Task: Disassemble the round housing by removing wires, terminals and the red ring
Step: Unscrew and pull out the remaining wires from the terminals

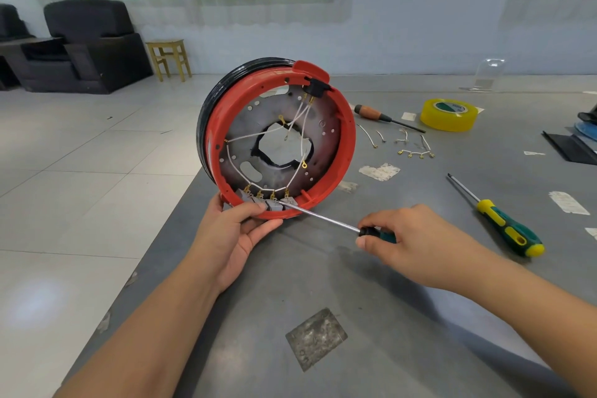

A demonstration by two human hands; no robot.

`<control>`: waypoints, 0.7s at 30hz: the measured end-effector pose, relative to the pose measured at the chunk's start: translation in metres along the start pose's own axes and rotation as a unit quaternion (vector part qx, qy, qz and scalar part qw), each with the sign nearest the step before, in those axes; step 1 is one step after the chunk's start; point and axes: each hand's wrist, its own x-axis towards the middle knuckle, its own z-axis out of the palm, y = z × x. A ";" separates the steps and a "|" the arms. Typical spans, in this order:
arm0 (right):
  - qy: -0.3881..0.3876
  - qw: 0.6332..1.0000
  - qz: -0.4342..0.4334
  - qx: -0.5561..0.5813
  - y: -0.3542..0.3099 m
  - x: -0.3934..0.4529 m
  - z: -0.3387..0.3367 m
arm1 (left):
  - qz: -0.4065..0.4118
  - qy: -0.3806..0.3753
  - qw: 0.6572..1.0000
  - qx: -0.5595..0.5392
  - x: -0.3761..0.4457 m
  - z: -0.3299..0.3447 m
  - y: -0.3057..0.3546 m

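- Left hand (pixel 240 229): fingers curled around lower rim of red ring (pixel 350 142), holding round housing (pixel 281 139) upright on worktop (pixel 371 284).
- Right hand (pixel 416 239): grasps screwdriver (pixel 326 220); tip touches grey terminals (pixel 274 202).

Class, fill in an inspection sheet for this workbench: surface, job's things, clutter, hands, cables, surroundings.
Surface: grey table with torn tape scraps.
Job's things: round housing stands on edge, red ring still on; grey terminals at its bottom.
Clutter: yellow tape roll, green-yellow screwdriver, wooden-handled screwdriver.
Hands: left hand grips the housing's lower rim; right hand holds a screwdriver, tip at the terminals.
Cables: white wires still inside; removed wires lie on the table.
Surroundings: black armchair, wooden stool, windows.
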 end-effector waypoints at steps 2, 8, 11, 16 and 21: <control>0.007 1.000 0.002 0.007 0.000 -0.001 0.004 | 0.004 0.013 1.000 -0.007 0.000 0.001 -0.001; 0.027 0.999 0.014 0.035 -0.001 -0.004 0.017 | 0.001 0.026 0.999 -0.018 -0.003 0.005 -0.001; 0.028 0.999 0.013 0.035 -0.002 -0.002 0.015 | 0.003 0.030 0.999 -0.025 -0.003 0.004 -0.002; 0.004 1.000 0.005 -0.002 0.001 0.003 -0.006 | 0.006 0.024 1.000 -0.009 -0.001 0.002 -0.003; -0.034 0.999 0.006 -0.018 0.005 0.003 -0.025 | 0.010 0.005 1.000 0.028 -0.001 0.004 -0.005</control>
